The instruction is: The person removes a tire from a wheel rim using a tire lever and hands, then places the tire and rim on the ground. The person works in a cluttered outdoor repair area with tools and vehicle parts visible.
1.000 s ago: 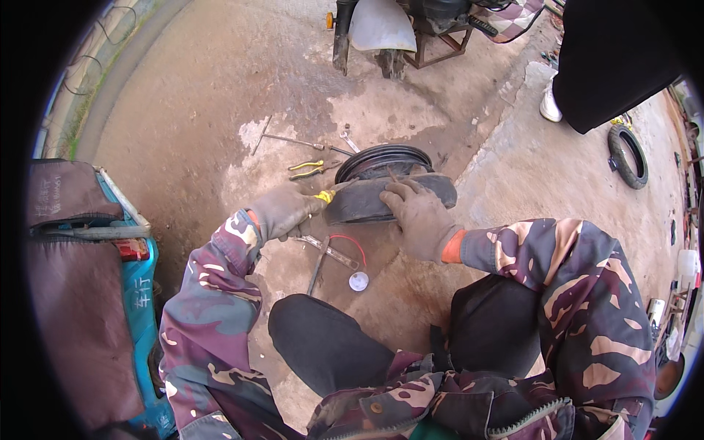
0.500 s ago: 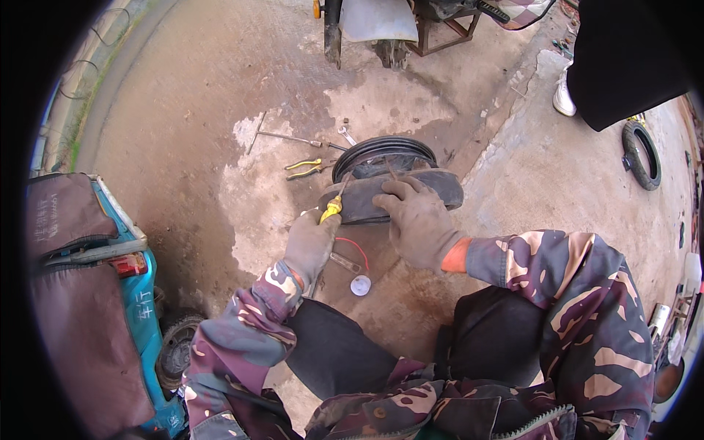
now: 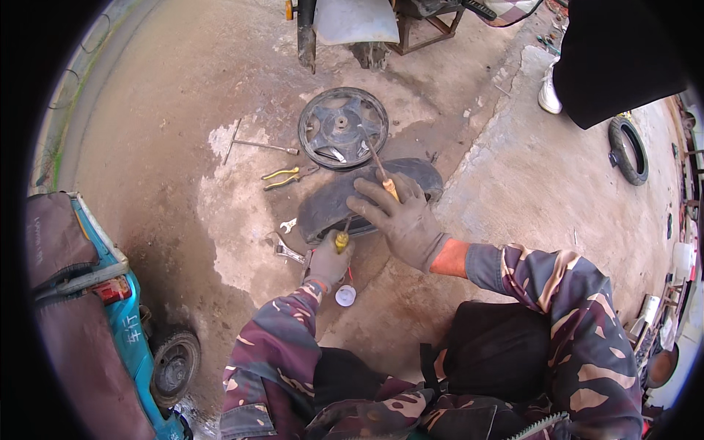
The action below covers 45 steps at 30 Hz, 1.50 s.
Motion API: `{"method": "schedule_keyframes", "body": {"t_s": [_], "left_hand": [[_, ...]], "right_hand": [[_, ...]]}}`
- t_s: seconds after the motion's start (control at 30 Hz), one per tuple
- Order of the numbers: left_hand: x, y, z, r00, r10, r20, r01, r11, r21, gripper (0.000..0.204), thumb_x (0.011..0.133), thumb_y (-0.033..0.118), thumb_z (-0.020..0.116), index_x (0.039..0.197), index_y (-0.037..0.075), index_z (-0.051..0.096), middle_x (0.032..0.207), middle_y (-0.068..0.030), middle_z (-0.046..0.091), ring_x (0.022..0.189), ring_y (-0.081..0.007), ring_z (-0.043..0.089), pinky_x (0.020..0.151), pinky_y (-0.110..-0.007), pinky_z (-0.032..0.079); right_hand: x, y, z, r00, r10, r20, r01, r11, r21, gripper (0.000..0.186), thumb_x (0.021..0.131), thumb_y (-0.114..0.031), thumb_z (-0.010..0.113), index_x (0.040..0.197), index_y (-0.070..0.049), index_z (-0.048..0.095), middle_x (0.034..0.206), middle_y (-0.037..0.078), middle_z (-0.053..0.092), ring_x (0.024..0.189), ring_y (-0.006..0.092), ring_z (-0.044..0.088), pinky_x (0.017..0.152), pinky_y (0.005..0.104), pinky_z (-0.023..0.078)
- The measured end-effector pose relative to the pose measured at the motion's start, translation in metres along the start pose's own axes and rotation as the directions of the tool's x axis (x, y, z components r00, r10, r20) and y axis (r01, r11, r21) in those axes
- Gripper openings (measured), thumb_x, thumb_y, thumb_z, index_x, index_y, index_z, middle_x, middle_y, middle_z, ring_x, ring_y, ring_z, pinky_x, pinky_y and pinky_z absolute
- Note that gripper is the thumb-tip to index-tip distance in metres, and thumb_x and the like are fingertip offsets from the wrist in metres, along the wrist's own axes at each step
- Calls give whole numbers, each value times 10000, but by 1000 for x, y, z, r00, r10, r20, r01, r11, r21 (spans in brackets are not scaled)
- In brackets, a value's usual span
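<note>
A black tyre [image 3: 400, 174] lies tilted in front of me, against the near edge of a spoked wheel rim [image 3: 342, 122] that rests flat on the ground. My left hand [image 3: 328, 264] is closed round a yellow-handled screwdriver [image 3: 342, 240] at the tyre's near left edge. Over the tyre's near right side is my right hand [image 3: 411, 224], gloved like the left, its fingers partly stretched. A second screwdriver [image 3: 391, 190], orange-yellow handled, sits between those fingers, its shaft pointing toward the rim. The tyre's underside is hidden.
Pliers [image 3: 282, 177], a T-handle wrench [image 3: 264, 146], an adjustable wrench [image 3: 287, 250] and a small white round container [image 3: 345, 295] lie around the tyre. A teal vehicle [image 3: 121, 308] stands left. At right are another tyre [image 3: 628, 152] and a person's white shoe [image 3: 548, 89].
The rim has gone from standing tilted behind the tyre to lying flat farther away. The tyre has tipped nearer me. My left hand has moved down with its screwdriver; the right-hand screwdriver now shows clearly.
</note>
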State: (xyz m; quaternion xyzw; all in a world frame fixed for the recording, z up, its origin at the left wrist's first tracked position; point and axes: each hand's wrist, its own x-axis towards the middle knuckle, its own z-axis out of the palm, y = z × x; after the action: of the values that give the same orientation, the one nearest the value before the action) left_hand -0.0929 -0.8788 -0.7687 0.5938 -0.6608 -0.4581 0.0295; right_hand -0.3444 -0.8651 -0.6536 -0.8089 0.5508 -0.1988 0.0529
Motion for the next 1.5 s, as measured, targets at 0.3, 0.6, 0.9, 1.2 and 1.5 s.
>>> {"method": "schedule_keyframes", "body": {"t_s": [0.3,0.6,0.9,1.2,1.5], "left_hand": [[-8,-86,-6,913,-102,396,-113,868,483,557,939,410,764,1389,89,692,1205,-233,770,1133,-433,727,983,-512,564],[-42,-68,-85,989,-150,13,130,894,430,773,847,382,867,1468,13,592,1406,-288,665,1292,-432,665,1076,-489,545],[-97,48,-105,856,465,-227,-355,846,396,1127,724,363,942,1647,32,387,1501,-317,571,1359,-480,598,1148,-508,502],[-94,50,-71,876,451,-169,-379,862,337,896,799,273,883,1574,96,470,1338,-269,639,1207,-479,661,1034,-538,551],[-102,57,-70,880,426,-209,-330,866,376,936,756,304,918,1535,23,482,1296,-259,660,1191,-445,675,1028,-515,548]], "right_hand": [[-1,-20,-5,1000,-18,2,18,1000,21,701,797,-107,764,1474,-229,630,1594,81,524,1413,433,518,1137,639,434],[-9,-45,-13,994,-107,-2,107,994,-38,706,772,-120,798,1453,-228,646,1546,74,550,1366,411,541,1067,612,457],[-10,-72,-21,948,-317,31,316,948,26,588,804,-168,791,1380,-147,676,1466,99,605,1331,417,573,1066,566,470],[5,-148,-110,856,-509,90,469,837,281,304,812,-175,793,1105,-115,737,1178,44,710,1053,356,664,912,510,528],[-28,-267,-224,909,-380,172,271,850,451,179,841,-230,699,865,-70,775,859,95,700,769,303,700,646,479,544]]}}
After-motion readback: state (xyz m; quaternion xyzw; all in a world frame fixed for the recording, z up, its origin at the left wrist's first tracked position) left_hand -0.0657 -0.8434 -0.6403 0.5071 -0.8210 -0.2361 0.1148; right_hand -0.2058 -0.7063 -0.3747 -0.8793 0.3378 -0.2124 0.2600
